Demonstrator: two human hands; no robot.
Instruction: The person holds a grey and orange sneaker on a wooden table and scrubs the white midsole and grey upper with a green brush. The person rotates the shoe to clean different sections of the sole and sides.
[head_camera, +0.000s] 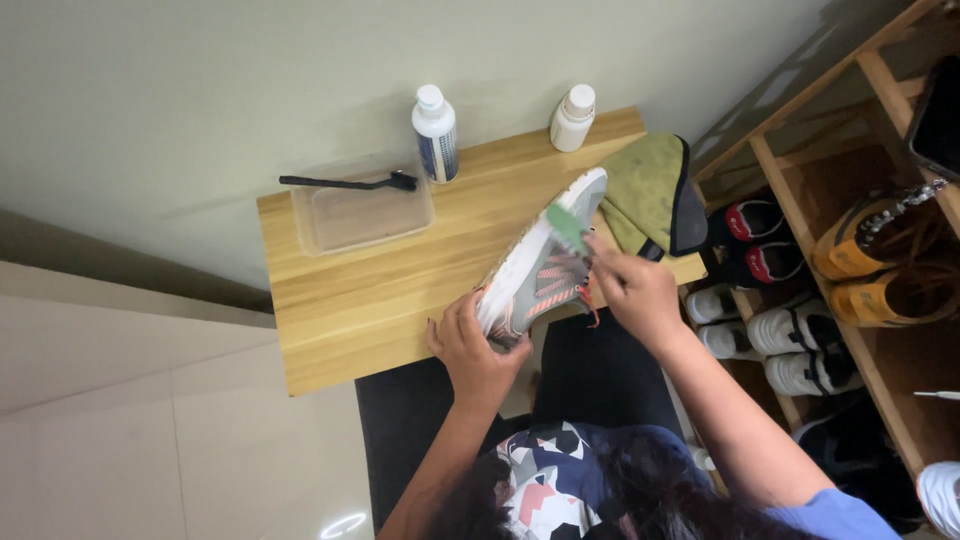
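My left hand (468, 345) grips the heel end of a grey and white sneaker (540, 262) with pink side stripes, holding it tilted over the front edge of a small wooden table (350, 300). My right hand (635, 288) holds a green brush (567, 226) pressed against the sneaker's side near the laces. The shoe's toe points away from me toward the wall.
On the table stand a clear plastic tub (362, 213) with a thin black brush (345, 182) across its rim, two white bottles (436, 132) (573, 117), and a green cloth (645, 190). A wooden shoe rack (860, 260) with several pairs stands at the right.
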